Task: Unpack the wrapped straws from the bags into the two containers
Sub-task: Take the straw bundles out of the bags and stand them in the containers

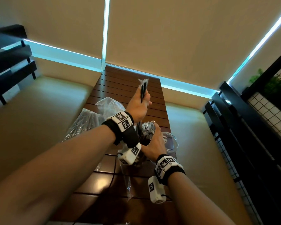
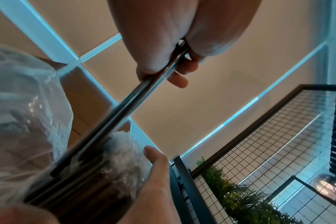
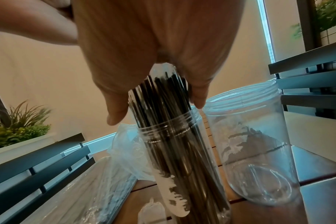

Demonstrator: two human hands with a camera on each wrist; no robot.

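My left hand [image 1: 140, 103] is raised above the table and pinches a few black wrapped straws [image 1: 143, 90] that point upward; in the left wrist view these straws [image 2: 125, 112] run down toward the full jar. My right hand [image 1: 154, 141] curls round the top of a thick bundle of wrapped straws [image 3: 163, 97] standing in a clear plastic jar [image 3: 184, 151]. A second clear jar [image 3: 255, 144] stands empty just to its right, seen as a clear rim [image 1: 173, 142] in the head view. A clear bag of straws [image 1: 84, 125] lies to the left.
A crumpled clear bag [image 1: 109, 105] lies behind the straw bag on the slatted wooden table [image 1: 128, 78]. Cushioned benches flank the table. Dark rails and a wire grid with plants [image 1: 272, 88] stand on the right. A loose wrapper [image 1: 129, 187] lies near the table's front.
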